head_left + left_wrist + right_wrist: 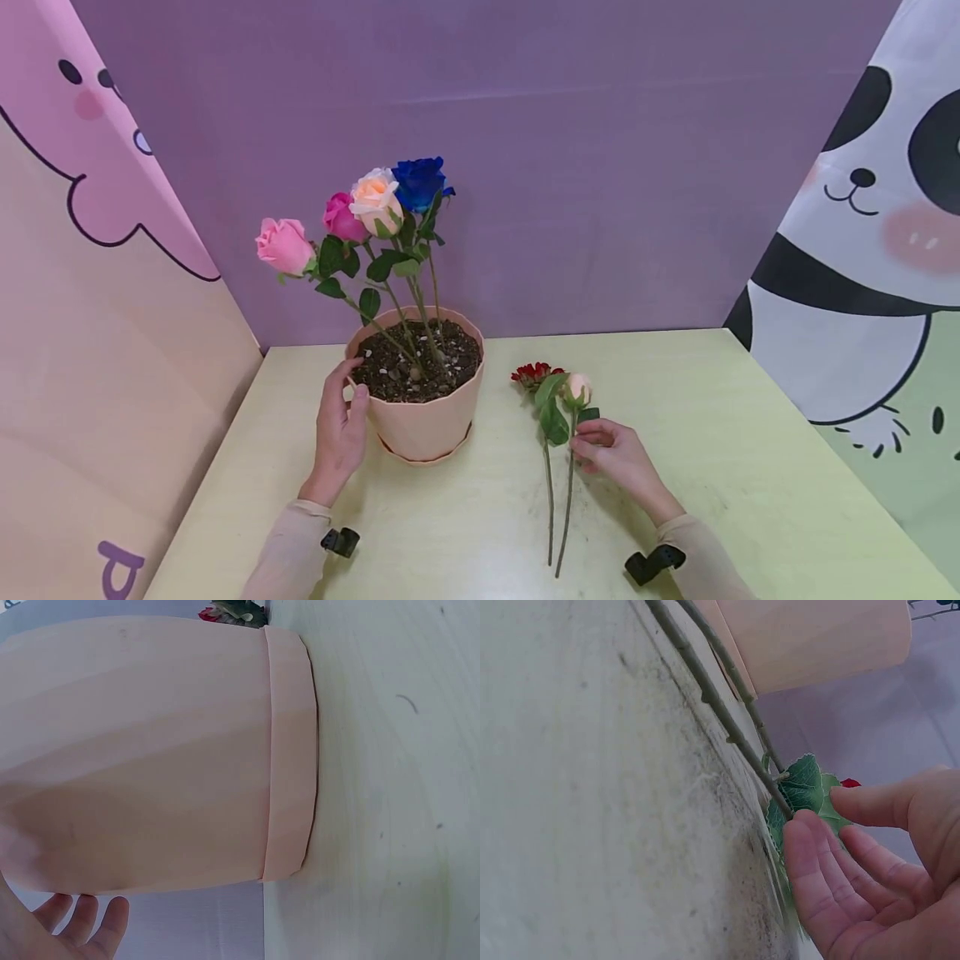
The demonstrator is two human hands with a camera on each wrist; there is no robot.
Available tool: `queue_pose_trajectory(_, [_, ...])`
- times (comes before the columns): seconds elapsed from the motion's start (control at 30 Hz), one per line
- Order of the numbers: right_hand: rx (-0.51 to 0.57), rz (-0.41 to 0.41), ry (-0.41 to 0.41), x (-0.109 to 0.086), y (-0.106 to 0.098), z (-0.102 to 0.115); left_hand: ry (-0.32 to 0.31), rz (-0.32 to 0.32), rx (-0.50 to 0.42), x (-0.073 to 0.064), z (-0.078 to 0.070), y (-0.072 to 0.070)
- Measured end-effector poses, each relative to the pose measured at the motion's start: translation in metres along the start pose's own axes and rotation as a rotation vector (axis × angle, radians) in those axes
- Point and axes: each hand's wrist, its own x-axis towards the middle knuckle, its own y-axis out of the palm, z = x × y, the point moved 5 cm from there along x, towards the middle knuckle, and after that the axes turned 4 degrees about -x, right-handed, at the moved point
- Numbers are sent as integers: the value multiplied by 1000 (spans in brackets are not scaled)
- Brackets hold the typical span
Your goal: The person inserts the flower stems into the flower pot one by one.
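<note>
A pink flowerpot (424, 425) filled with dark soil holds several upright artificial roses: light pink (285, 245), magenta (343, 218), peach (375, 202) and blue (420, 183). Against the pot's left side rests my left hand (341, 433), index finger at the rim, thumb in front; the left wrist view shows its other fingers (112, 924) loosely bent beside the wall. To the right, a pale rose (577, 390) and a red flower (534, 374) lie side by side. My right hand (611, 454) touches the pale rose's stem (731, 727) with its fingertips, thumb apart, near green leaves (804, 787).
The pot stands in a matching saucer (424, 459) toward the back of the pale table (450, 533). Behind rises a purple wall panel (600, 192). A panel with a cartoon panda (840, 350) is on the right, a pink cartoon panel (105, 208) on the left.
</note>
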Motion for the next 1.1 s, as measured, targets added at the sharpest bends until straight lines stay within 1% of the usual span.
queue_pose_trajectory(0.23, [-6, 2, 8, -2, 0, 0, 1, -1, 1, 0, -1, 0])
queue_pose_trajectory(0.43, [-13, 32, 43, -4, 4, -4, -9, 1, 4, 0, 0, 0])
queue_pose_trajectory(0.77, [23, 52, 77, -2, 9, -9, -8, -3, -3, 1, 1, 0])
queue_pose_trajectory(0.97, [66, 61, 73, -2, 8, -7, -5, -4, 1, 2, -1, 0])
queue_pose_trajectory(1.1, [95, 50, 58, -2, 5, -4, -3, -7, 8, 1, -1, 0])
